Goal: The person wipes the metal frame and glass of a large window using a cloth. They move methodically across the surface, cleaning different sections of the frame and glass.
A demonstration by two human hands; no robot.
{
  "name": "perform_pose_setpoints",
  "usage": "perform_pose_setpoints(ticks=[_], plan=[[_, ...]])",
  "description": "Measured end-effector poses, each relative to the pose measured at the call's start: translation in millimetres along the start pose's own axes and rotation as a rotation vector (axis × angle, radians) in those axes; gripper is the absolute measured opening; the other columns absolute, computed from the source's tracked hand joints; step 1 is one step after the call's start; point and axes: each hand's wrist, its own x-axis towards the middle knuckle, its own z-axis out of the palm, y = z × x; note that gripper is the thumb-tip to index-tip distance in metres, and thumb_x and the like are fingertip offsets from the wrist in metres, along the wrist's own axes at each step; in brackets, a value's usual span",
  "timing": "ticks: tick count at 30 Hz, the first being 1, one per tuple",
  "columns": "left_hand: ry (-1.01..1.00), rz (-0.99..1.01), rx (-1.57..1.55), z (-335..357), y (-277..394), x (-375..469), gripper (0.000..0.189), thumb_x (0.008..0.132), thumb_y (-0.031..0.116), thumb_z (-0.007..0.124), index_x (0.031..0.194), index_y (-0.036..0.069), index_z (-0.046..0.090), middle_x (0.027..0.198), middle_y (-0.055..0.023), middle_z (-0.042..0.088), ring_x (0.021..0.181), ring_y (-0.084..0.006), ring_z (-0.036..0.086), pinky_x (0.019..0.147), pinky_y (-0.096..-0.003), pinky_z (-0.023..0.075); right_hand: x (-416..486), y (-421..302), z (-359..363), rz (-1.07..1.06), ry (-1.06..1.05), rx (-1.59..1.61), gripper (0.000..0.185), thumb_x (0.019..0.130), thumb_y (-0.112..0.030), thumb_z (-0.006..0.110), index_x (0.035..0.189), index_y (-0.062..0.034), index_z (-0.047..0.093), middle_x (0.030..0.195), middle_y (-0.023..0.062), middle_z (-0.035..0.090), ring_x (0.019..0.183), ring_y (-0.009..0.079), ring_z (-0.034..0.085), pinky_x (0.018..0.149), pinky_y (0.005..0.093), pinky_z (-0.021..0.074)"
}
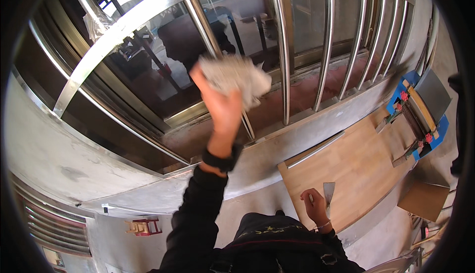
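Observation:
My left hand, blurred and with a black band at the wrist, grips a crumpled whitish cloth. The cloth is wrapped around or pressed against one of the shiny metal window bars; the exact contact is blurred. Below and to the right, my right hand is curled near the edge of a wooden tabletop. A flat, flared metal blade, like a scraper's, shows beside its fingers. Whether that hand holds it is hard to tell. Behind the bars is dark window glass with reflections.
A curved metal band crosses the bars. On the wooden top lies a metal strip; a blue-edged machine stands at its far right. A cardboard box is at lower right, a small red stool at lower left.

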Motion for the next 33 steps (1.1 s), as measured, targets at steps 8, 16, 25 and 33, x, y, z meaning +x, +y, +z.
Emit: perform_pose_setpoints(ticks=[8,16,25,33], plan=[[-0.234,-0.423,0.554,-28.7,-19.2,-200.5,0.071,0.076,-0.003,0.069,0.140,0.001,0.036,0.119,-0.0257,0.052,0.118,-0.0441,0.052,0.102,-0.0467,0.0421,3.3,4.3,9.1,0.025,-0.059,0.006,0.007,0.094,-0.003,0.059,0.088,-0.0028,0.062,0.084,0.0125,0.065,0.078,0.0300,0.067,0.068,0.0349,0.0518],[-0.515,-0.917,0.043,-105.3,45.5,-223.6,0.062,0.078,-0.003,0.060,0.137,0.005,0.043,0.122,-0.0173,0.061,0.117,-0.0328,0.060,0.102,-0.0386,0.0465,20.6,-11.9,23.1,-0.017,-0.103,0.021,0.008,0.096,-0.006,0.059,0.089,-0.0041,0.062,0.085,0.0121,0.067,0.079,0.0295,0.068,0.070,0.0362,0.0532],[-0.133,0.102,0.272,-100.6,94.5,-17.5,0.060,0.078,0.001,0.070,0.134,0.002,0.049,0.123,-0.0155,0.059,0.111,-0.0260,0.059,0.101,-0.0370,0.0447,48.1,-34.3,45.3,-0.140,-0.121,0.032,0.009,0.097,-0.012,0.061,0.091,-0.0065,0.064,0.087,0.0111,0.068,0.080,0.0310,0.068,0.069,0.0372,0.0530],[-0.147,0.976,0.836,-7.2,107.0,154.8,0.053,0.064,-0.009,0.068,0.115,0.002,0.063,0.121,-0.0157,0.067,0.125,-0.0336,0.060,0.103,-0.0403,0.0499,39.2,-36.3,65.2,-0.096,-0.203,0.056,0.013,0.098,-0.017,0.060,0.091,-0.0074,0.064,0.086,0.0097,0.069,0.077,0.0283,0.068,0.067,0.0358,0.0525]])
